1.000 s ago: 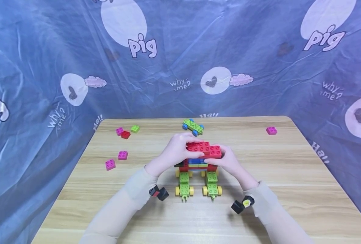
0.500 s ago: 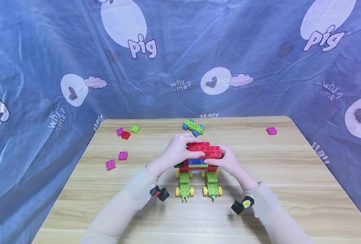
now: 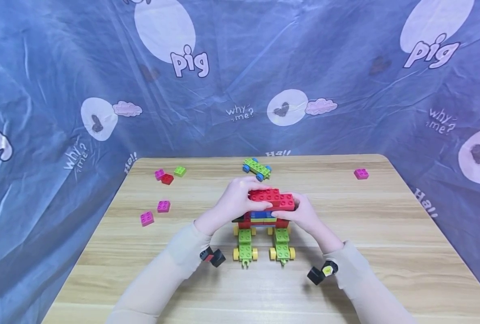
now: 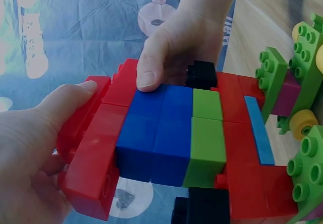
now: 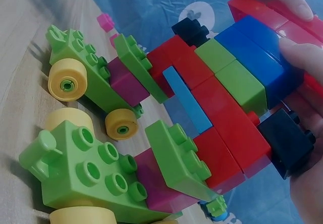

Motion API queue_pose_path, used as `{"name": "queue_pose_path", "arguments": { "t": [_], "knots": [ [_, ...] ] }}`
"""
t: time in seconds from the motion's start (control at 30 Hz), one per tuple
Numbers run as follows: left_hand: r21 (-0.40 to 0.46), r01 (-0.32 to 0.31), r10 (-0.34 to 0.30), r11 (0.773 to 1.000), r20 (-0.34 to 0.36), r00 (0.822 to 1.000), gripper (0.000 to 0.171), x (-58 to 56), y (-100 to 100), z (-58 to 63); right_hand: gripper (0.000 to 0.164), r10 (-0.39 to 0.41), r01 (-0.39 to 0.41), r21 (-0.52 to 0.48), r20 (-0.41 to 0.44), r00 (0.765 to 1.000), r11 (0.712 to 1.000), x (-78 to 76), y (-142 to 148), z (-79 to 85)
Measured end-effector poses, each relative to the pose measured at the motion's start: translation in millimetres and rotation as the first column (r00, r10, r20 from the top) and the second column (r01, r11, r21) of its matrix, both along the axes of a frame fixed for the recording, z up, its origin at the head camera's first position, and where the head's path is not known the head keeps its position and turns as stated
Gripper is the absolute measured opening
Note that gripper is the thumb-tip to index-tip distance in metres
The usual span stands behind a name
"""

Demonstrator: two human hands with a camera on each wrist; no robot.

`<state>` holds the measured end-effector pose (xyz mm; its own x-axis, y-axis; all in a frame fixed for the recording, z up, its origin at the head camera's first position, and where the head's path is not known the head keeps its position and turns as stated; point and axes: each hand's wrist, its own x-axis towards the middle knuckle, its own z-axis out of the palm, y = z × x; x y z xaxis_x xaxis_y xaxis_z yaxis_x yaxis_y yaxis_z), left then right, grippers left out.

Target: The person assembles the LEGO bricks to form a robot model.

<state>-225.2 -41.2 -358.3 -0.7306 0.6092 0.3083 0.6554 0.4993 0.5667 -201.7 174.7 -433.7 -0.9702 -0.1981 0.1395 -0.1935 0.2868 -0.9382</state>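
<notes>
Near the middle of your bench (image 3: pixel 378 225), the brick figure (image 3: pixel 263 220) stands upright; your left hand (image 3: pixel 233 199) is clamped on its red top (image 3: pixel 266 196), your right hand (image 3: pixel 303 213) curled round the opposite end. Behind it sits a green wheeled base (image 3: pixel 257 168); loose pink bricks (image 3: pixel 163 206) lie farther left.

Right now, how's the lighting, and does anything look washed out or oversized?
Head view: bright, with whitish glare on the table and soft shadows beside the sleeves; left wrist view: dimmer, a faint sheen on a red brick; right wrist view: also dim, the near green cart looming large, close to the lens.
</notes>
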Motion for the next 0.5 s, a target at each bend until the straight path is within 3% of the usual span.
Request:
{"name": "queue_pose_path", "arguments": {
  "t": [0.5],
  "knots": [
    [-0.003, -0.003, 0.003, 1.0, 0.01, 1.0, 0.042, -1.6, -0.9, -0.7, 0.045, 0.006, -0.006, -0.012, -0.021, 1.0, 1.0, -0.9, -0.3, -0.7]
  ]
}}
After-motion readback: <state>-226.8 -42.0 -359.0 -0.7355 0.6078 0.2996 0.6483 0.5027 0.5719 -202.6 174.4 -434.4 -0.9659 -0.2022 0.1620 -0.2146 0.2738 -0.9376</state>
